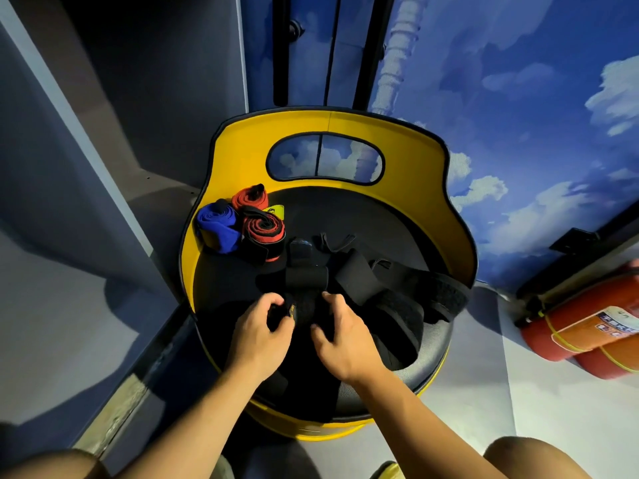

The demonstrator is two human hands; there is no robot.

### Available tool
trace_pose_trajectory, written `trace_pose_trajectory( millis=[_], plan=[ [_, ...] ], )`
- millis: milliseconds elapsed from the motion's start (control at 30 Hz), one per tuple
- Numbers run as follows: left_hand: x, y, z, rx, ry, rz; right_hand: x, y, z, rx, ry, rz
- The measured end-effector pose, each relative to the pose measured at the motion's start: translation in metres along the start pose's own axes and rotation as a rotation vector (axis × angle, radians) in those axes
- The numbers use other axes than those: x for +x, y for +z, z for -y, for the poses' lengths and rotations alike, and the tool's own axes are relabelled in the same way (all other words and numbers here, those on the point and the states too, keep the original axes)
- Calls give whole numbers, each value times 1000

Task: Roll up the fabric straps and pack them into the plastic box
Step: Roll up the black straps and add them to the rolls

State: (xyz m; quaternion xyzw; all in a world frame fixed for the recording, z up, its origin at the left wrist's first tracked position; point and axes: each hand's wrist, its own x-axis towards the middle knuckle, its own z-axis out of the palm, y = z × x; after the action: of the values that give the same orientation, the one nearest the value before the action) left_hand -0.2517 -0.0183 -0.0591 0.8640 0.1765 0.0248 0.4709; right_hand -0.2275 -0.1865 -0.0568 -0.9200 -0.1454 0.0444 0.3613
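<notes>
I see left hand (262, 326) and right hand (340, 335) both gripping black strap (306, 307) on black seat (363, 216); blue roll (218, 228), two red rolls (264, 231) rear left.

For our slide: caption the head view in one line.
Both hands, left and right, roll a black strap on a yellow chair.

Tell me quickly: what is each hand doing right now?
Left hand: fingers curled, gripping the black strap.
Right hand: fingers curled, gripping the same black strap.
</notes>
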Motion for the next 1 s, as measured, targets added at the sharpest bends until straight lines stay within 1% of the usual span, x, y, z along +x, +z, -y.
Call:
trace_pose_trajectory(
  millis=[33,100,267,500,633,800,900,1000],
  plan=[
    [-2,0,1,31,33,11,-2,-1,-1,-9,0,41],
    [-6,1,2,76,71,40,-3,0,-1,-43,2,65],
    [-16,-1,-1,45,17,65,-9,1,-1,-72,25,24],
    [-16,-11,5,50,-2,126,-11,-12,-10,-102,-34,118],
    [-6,-12,1,46,-56,149,1,-13,-13,-91,-14,125],
    [14,-10,-9,11,-174,130,21,-11,-14,-14,72,119],
    [22,-9,-14,-103,-264,137,31,-4,-16,42,176,85],
    [28,-8,-21,-239,-347,145,35,-4,-13,172,247,77]
  ],
)
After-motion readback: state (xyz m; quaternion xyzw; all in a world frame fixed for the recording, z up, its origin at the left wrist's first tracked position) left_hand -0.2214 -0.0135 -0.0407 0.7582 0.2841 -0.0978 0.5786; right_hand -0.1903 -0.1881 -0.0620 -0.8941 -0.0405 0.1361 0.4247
